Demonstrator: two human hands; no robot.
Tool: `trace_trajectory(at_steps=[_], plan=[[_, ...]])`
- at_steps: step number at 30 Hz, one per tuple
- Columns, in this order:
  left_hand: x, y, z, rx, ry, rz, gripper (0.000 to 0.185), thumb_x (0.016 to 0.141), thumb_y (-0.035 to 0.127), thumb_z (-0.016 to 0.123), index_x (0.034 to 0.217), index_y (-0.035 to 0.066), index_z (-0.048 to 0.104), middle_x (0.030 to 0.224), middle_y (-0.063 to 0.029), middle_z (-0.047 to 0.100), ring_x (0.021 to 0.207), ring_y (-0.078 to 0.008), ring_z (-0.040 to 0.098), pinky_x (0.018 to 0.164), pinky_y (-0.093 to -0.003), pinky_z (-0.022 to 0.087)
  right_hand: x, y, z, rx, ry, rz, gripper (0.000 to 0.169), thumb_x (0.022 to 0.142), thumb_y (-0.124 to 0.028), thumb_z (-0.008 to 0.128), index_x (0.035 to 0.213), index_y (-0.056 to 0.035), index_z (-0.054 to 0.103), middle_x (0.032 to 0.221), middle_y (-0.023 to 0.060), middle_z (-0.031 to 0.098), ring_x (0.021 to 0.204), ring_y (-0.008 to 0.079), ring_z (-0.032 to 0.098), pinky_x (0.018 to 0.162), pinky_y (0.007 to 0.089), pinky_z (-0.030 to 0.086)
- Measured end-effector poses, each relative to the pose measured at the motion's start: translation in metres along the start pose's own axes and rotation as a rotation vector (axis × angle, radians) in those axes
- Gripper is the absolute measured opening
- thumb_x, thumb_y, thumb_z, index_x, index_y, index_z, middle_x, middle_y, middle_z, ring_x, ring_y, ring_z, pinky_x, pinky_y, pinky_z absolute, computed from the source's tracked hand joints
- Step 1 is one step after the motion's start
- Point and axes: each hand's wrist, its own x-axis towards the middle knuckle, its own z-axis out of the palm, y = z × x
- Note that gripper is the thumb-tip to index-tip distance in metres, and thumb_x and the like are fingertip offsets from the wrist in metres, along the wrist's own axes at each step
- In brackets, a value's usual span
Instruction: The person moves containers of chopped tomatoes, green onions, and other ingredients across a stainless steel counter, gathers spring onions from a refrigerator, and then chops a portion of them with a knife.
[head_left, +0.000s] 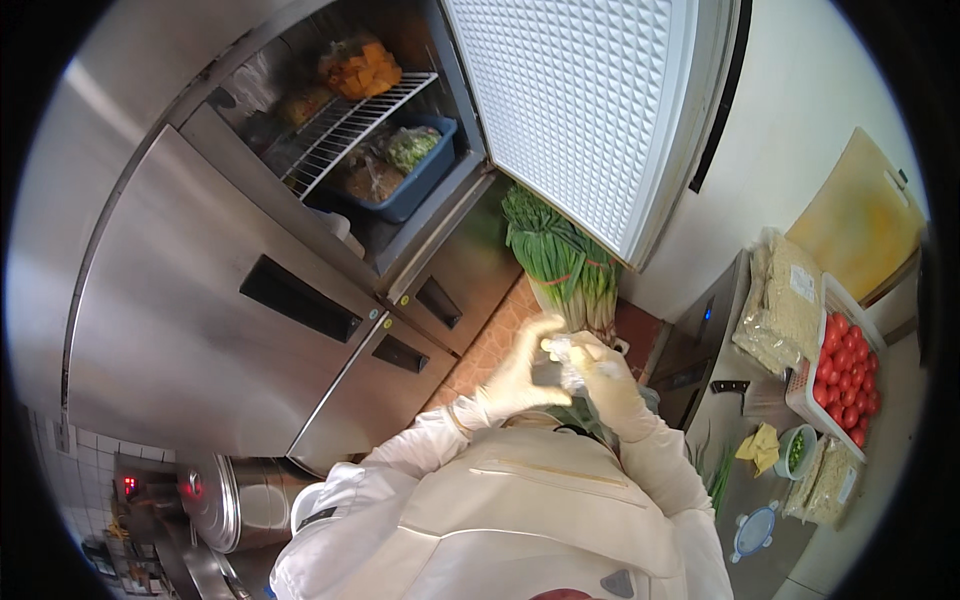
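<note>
Both my hands are gloved and held up in front of the cream apron. My right hand (604, 375) grips the gathered top of a clear plastic bag (573, 375). To its left, my left hand (517, 375) is curved with thumb and fingers apart, its fingertips close to the plastic. What the bag holds cannot be made out. Beyond the hands, bundles of green onions (555, 255) stand on the tiled floor. At the upper left a steel refrigerator stands with its upper door (577, 97) swung wide; inside are a wire shelf (360, 127) and a blue bin (420, 180) with bagged food.
On the right, a steel counter (772, 517) bears a basket of tomatoes (846, 375), packaged noodles (780, 300), a cleaver (757, 394), a bowl of chopped greens (796, 451) and a clip lid (754, 531). A cutting board (859, 217) leans behind. At lower left stands a steel pot (217, 502).
</note>
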Motion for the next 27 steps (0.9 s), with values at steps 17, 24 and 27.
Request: trace_trajectory(at_steps=[17, 24, 27], plan=[[0.003, 0.02, 0.01, -0.62, -0.083, -0.369, 0.031, 0.097, 0.014, 0.055, 0.127, 0.006, 0.048, 0.094, -0.0089, 0.066, 0.069, -0.0145, 0.064, 0.06, -0.026, 0.053, -0.019, -0.002, -0.005, -1.685, 0.188, -0.552, 0.05, 0.083, -0.015, 0.054, 0.126, 0.0086, 0.051, 0.143, 0.0242, 0.039, 0.129, 0.0409, 0.039, 0.107, 0.0521, 0.031], [-0.023, -0.015, 0.022, -0.361, 0.161, -0.215, 0.011, 0.096, 0.012, 0.057, 0.104, 0.005, 0.056, 0.091, -0.0003, 0.062, 0.078, -0.0052, 0.055, 0.068, -0.0206, 0.046, -0.024, -0.015, 0.005, -1.656, -0.133, -0.58, 0.043, 0.085, -0.014, 0.051, 0.122, 0.0084, 0.054, 0.142, 0.0209, 0.043, 0.13, 0.036, 0.041, 0.108, 0.0497, 0.031], [-0.029, -0.014, 0.024, -0.395, 0.248, -0.163, 0.006, 0.096, 0.01, 0.055, 0.101, 0.007, 0.053, 0.087, 0.0011, 0.059, 0.075, -0.0047, 0.052, 0.066, -0.0192, 0.043, -0.021, -0.015, 0.005, -1.599, -0.159, -0.712, 0.031, 0.083, -0.015, 0.055, 0.107, 0.0026, 0.063, 0.133, 0.0163, 0.053, 0.127, 0.0335, 0.045, 0.105, 0.0481, 0.035]])
